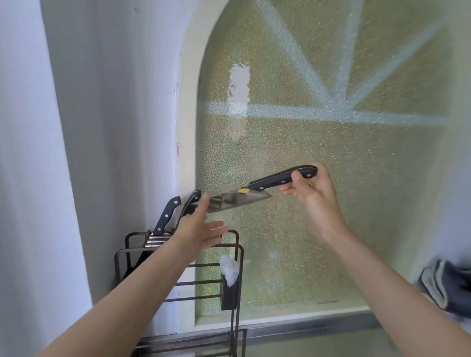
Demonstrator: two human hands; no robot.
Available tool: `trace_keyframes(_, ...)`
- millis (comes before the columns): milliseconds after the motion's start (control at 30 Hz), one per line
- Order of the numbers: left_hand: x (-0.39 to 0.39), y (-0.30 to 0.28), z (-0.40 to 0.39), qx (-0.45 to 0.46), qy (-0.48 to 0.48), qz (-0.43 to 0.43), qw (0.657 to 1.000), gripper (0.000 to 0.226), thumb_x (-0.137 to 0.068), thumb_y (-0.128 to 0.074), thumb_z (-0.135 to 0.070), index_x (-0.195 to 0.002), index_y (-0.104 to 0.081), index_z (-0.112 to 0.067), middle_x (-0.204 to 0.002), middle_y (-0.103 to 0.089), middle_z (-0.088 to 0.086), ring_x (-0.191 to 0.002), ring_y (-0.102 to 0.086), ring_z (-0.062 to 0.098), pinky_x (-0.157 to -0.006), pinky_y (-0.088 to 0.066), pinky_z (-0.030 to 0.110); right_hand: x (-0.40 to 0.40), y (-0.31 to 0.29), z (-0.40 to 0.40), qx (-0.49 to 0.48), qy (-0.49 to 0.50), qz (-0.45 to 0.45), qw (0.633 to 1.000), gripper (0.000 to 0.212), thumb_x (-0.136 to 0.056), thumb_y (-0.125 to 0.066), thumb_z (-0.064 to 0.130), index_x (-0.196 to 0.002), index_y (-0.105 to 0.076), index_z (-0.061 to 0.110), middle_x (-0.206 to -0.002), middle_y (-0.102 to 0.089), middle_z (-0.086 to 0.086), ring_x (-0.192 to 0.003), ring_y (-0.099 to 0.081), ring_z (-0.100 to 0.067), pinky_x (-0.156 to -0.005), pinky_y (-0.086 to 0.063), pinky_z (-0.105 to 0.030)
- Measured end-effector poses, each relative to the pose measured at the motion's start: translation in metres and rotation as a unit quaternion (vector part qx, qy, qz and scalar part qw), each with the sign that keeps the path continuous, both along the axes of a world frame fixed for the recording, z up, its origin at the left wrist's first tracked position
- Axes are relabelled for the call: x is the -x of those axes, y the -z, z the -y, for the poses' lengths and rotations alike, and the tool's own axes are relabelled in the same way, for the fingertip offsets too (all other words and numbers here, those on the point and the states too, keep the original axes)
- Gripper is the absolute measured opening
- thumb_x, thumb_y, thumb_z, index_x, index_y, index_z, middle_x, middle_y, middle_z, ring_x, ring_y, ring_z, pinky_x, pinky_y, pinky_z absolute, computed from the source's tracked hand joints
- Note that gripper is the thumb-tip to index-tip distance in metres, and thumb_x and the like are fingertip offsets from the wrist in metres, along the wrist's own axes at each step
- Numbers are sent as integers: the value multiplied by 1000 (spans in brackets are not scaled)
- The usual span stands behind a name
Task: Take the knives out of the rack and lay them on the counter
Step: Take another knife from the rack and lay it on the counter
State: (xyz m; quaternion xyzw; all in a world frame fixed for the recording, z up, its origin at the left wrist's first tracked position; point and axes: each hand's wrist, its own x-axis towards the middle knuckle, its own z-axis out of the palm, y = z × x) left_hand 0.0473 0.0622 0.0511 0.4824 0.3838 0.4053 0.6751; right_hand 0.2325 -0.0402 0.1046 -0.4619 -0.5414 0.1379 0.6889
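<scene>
My right hand (312,195) grips the black riveted handle of a wide-bladed knife (238,199), held in the air with the blade pointing left and a yellow sticker near the handle. My left hand (198,228) is open, fingers spread, just under the blade's tip and above the rack. The dark metal wire rack (232,263) stands at the lower left against the wall. Two more black-handled knives (168,214) stick up from its slotted holder; the second handle (191,200) is partly hidden behind my left hand.
A frosted arched window fills the wall behind. A small black holder with a crumpled white plastic bit (230,269) hangs on the rack's right side. A dark blue and white cloth (453,291) lies at the right edge. A metal ledge (302,323) runs below the window.
</scene>
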Motion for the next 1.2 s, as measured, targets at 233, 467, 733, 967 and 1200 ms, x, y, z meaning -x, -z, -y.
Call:
trace_keyframes(233, -87, 17, 18, 92, 72, 93, 989, 25, -95, -45, -13, -116, -53, -3, -115, -62, 15, -81, -69, 16, -73, -57, 27, -58, 67, 83, 52, -37, -23, 998, 15, -86, -51, 0, -100, -50, 6, -110, -62, -12, -96, -66, -24, -87, -55, -26)
trace_keyframes(467, -167, 92, 57, 37, 102, -18, 994, 34, -89, -52, -4, -120, -44, -16, -88, -62, 9, -64, -64, 19, -46, -56, 16, -106, 169, 150, 298, 149, 88, 939, 15, -83, -63, 13, -94, -53, 14, -84, -60, 6, -84, -62, -27, -75, -48, -33)
trace_keyframes(733, -224, 234, 136, 86, 198, -117, 969, 29, -89, -52, -3, -110, -42, -21, -89, -60, 7, -44, -66, 6, -48, -56, 16, -100, 329, 200, 480, 254, 91, 835, 32, -88, -53, 22, -119, -46, 14, -118, -59, -11, -108, -55, -31, -90, -45, -40)
trace_keyframes(967, -267, 316, 188, 43, 242, -272, 930, 35, -86, -61, -18, -114, -42, -10, -118, -56, 18, -77, -60, 15, -54, -50, 12, -122, 407, 247, 537, 313, 23, 783, 24, -89, -50, 12, -113, -52, 13, -114, -56, -9, -103, -53, -27, -88, -47, -42)
trace_keyframes(1200, -247, 402, 201, -254, 429, -584, 640, 102, -71, -65, -55, -146, -4, -24, -159, 2, 6, -146, -4, 28, -116, -16, 47, -158, 452, 276, 589, 317, 25, 743, 24, -89, -52, 14, -112, -51, 7, -112, -58, -12, -104, -50, -27, -88, -46, -38)
